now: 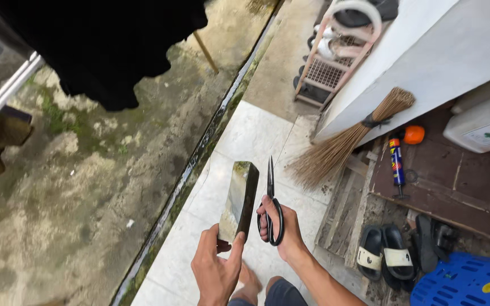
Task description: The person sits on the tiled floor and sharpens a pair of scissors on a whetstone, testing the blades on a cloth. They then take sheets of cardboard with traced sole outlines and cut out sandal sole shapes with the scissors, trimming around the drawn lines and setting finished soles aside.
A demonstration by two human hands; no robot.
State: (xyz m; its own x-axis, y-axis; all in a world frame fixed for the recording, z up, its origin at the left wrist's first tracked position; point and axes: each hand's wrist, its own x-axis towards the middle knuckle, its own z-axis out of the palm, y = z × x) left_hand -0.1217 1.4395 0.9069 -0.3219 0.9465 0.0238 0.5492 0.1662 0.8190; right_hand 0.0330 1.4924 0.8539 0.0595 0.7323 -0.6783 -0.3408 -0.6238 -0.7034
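**Stone in one hand, scissors in the other**

The left hand (pixel 215 271) is gripping the lower end of a long rectangular sharpening stone (pixel 240 198), thumb and fingers pinching its narrow sides and holding it upright. The stone is looking dull grey-green, flat-faced and square-edged, its top pointing to twelve o'clock. Just beside it, at three o'clock, the right hand (pixel 279 226) is closing through the black loop handles of a pair of scissors (pixel 271 201), whose slim metal blades are lying together and pointing up. Stone and blades are standing close but apart.

Beneath them, pale square floor tiles (pixel 245 141) are running toward twelve o'clock, leaving open room ahead. At nine o'clock a narrow wet drain channel (pixel 194 164) is edging the tiles, with rough, mossy concrete (pixel 86 187) spreading beyond it.

At four o'clock, black-and-cream sandals (pixel 384 255) are lying near a blue plastic crate (pixel 466 283). At two o'clock, a stiff stick broom (pixel 341 147) is leaning against a white wall (pixel 426 56), near a spray can (pixel 396 161). Farther off at one o'clock, a pink shoe rack (pixel 336 56) is standing. At eleven o'clock, dark cloth (pixel 109 45) is hanging.
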